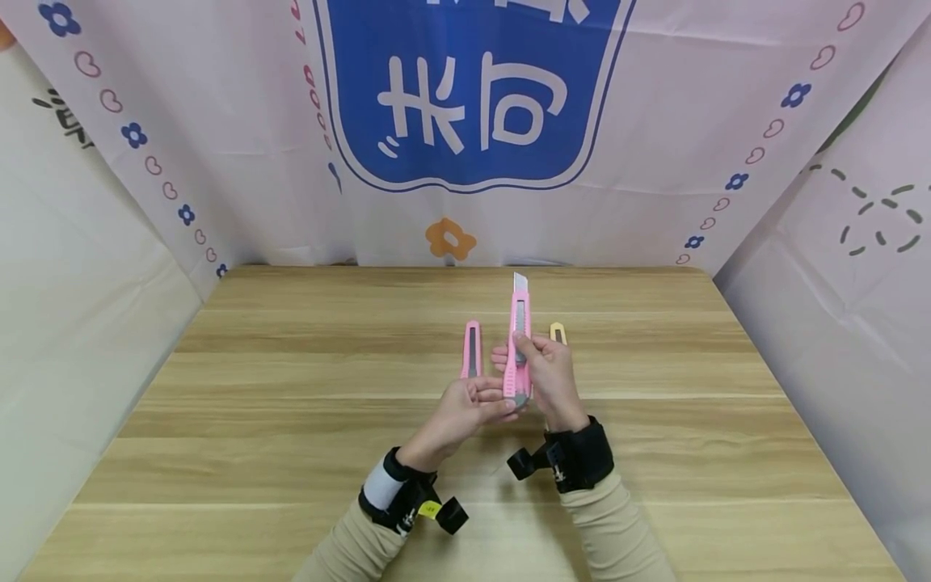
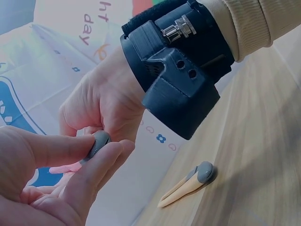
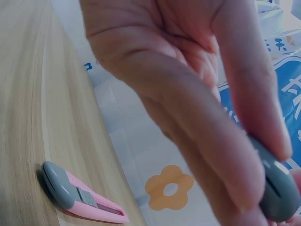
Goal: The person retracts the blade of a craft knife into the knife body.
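A pink box cutter [image 1: 520, 315] is held upright above the table, its blade [image 1: 520, 283] sticking out at the top. My right hand [image 1: 553, 373] grips its body from the right, thumb over the slider side. The fingertips of my left hand [image 1: 465, 408] pinch its grey end cap [image 2: 99, 142] at the bottom. In the right wrist view, fingers around that cap cover most of the cutter. Beyond my left hand lies a second pink box cutter [image 3: 84, 195]. A yellow box cutter [image 2: 186, 186] lies behind my right hand, partly hidden in the head view.
The wooden table [image 1: 240, 420] carries the two lying cutters. A printed curtain [image 1: 269, 202] hangs along its back edge, with white cloth on both sides. Black camera bands [image 1: 579, 455] are strapped to both wrists, close to each other.
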Demonstrator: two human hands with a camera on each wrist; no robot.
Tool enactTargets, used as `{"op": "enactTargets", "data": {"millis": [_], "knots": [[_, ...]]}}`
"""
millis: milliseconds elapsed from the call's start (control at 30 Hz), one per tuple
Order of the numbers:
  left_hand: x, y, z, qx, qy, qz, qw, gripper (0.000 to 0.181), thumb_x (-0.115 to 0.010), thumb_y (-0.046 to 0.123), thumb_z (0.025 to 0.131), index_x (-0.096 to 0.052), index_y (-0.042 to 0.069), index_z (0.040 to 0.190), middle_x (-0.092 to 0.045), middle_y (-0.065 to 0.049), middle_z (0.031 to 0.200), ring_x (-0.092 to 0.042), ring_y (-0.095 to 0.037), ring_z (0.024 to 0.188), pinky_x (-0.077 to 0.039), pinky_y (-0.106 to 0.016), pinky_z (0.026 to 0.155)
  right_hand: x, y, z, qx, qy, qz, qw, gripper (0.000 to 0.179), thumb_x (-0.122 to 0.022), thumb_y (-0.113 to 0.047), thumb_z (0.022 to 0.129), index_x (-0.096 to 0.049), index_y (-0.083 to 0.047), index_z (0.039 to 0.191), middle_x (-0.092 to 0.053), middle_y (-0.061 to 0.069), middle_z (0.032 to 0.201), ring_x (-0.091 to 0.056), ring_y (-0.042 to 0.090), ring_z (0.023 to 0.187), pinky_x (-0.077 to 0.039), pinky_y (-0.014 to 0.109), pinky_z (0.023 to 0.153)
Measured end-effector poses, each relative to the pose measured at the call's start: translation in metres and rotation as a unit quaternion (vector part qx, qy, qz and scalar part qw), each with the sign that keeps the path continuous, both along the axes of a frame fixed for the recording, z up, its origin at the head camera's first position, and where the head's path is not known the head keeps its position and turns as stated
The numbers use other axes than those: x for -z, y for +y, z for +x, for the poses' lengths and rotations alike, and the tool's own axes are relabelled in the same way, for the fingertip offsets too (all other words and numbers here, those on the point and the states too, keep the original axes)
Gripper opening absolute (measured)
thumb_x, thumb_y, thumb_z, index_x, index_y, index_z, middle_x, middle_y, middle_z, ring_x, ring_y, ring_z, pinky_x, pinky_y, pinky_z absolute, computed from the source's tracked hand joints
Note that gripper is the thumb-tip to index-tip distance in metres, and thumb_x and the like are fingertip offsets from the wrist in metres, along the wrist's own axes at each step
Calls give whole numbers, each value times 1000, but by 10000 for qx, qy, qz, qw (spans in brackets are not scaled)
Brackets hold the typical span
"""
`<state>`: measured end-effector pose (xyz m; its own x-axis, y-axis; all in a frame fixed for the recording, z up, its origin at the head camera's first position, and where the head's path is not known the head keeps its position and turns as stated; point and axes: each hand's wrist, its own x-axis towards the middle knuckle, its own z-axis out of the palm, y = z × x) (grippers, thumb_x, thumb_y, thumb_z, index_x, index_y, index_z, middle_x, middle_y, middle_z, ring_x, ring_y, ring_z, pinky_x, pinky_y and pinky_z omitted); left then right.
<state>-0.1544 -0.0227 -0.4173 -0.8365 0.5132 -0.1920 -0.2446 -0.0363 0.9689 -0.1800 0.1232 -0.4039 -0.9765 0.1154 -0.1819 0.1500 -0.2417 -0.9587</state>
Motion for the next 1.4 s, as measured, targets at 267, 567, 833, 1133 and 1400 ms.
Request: {"op": "enactTargets", "data": {"millis": [267, 567, 833, 1133, 1400], "knots": [[0, -1, 0, 20, 17, 33, 10000, 41, -56, -7, 90, -48, -13, 130, -59, -34, 125, -68, -36, 108, -61, -25, 88, -1, 0, 1, -89, 3, 45, 10000, 34, -50, -15, 100, -57, 9, 123, -77, 13, 86, -75, 12, 71, -64, 31, 76], [2, -1, -1, -16, -4, 78, 10000, 41, -56, -8, 89, -48, -14, 129, -59, -34, 124, -71, -27, 103, -61, -24, 88, -1, -1, 0, -76, 151, -108, 9998, 34, -50, -10, 99, -55, 13, 123, -77, 13, 82, -74, 11, 68, -64, 30, 73], [2, -3, -1, -25, -43, 144, 9999, 41, -55, -9, 90, -46, -16, 130, -57, -36, 126, -72, -14, 95, -60, -22, 88, 0, -2, 0, -116, 269, -178, 9994, 35, -50, -5, 98, -51, 14, 127, -77, 13, 83, -74, 9, 69, -64, 26, 72], [1, -2, -1, -53, -113, 153, 9998, 42, -55, -8, 90, -46, -15, 130, -57, -35, 126, -72, -18, 98, -60, -23, 89, -3, -1, 1, -226, 183, -120, 9995, 35, -49, -7, 99, -52, 12, 128, -77, 7, 81, -74, 8, 70, -64, 26, 74], [0, -2, -1, -124, -116, 157, 9997, 40, -56, -9, 90, -48, -14, 129, -59, -35, 124, -73, -17, 95, -61, -22, 86, -3, -1, 1, -231, 153, -122, 9995, 34, -49, -8, 99, -53, 12, 126, -77, 14, 88, -74, 9, 72, -64, 27, 76]]}}
